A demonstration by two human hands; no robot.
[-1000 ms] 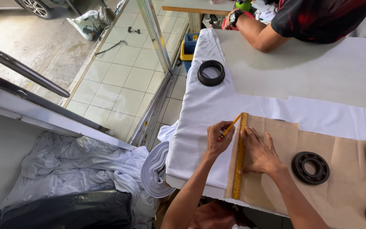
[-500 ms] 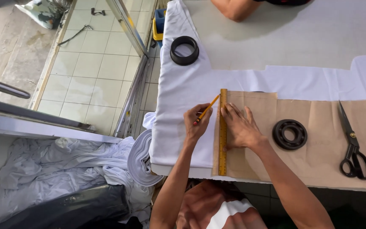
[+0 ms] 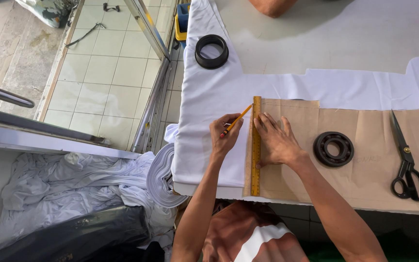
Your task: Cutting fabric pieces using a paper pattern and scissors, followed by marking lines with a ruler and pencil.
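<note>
Head view: compared with half a second before, the hands, pencil and ruler keep the same arrangement; only the camera has tipped a little, so the other person's arm [image 3: 272, 6] at the far edge is now almost cut off.

The left hand [image 3: 225, 132] has its fingers closed around a yellow pencil [image 3: 235, 121], whose tip meets the left edge of the ruler [image 3: 256, 145] near its far end. The right hand [image 3: 278, 141] lies flat with fingers spread wide, fingertips pressing the ruler and palm resting on the brown paper [image 3: 364, 160]. The ruler runs along the paper's left edge, over white cloth [image 3: 209, 92].

The pale surface [image 3: 345, 34] also carries a black ring [image 3: 212, 51] on the cloth, a second black ring [image 3: 334, 149] on the paper just right of the right hand, and black scissors [image 3: 406, 160] further right. Left of the surface lie a tiled floor [image 3: 107, 68] and crumpled white fabric [image 3: 73, 179].
</note>
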